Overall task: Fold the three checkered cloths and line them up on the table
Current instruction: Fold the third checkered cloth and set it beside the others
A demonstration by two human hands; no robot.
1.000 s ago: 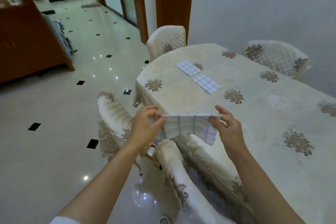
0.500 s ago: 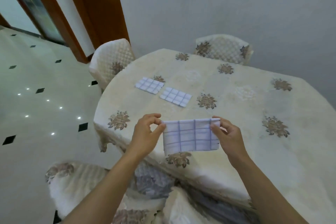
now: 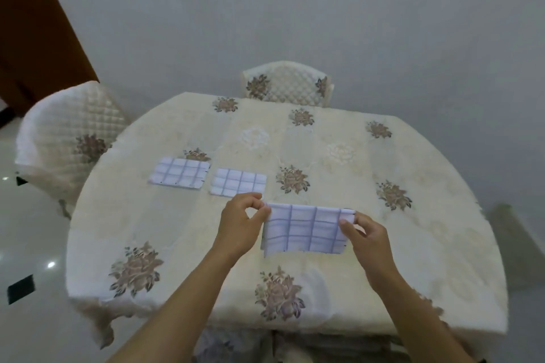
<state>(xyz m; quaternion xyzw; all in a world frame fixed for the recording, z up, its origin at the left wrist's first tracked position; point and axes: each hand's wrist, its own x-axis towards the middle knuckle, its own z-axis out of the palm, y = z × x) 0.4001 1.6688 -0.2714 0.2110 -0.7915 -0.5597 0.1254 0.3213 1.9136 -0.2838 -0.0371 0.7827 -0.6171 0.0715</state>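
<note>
Head, L hand (image 3: 240, 225), R hand (image 3: 367, 240) pinch cloth (image 3: 303, 230) corners, maybe touching table (image 3: 427, 244)

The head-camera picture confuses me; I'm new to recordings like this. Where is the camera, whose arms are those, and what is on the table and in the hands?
There is no machine here. The camera sits on a person's head, looking forward and down, so the two bare arms are that person's own. The left hand and right hand each pinch a top corner of the held checkered cloth, which is folded and hangs over the table. The table wears a cream flowered tablecloth. Beyond the hands, two more folded checkered cloths lie flat side by side with a gap between them: the left cloth and the middle cloth. Two chairs with quilted covers stand at the table, the far chair and the left chair.
</note>
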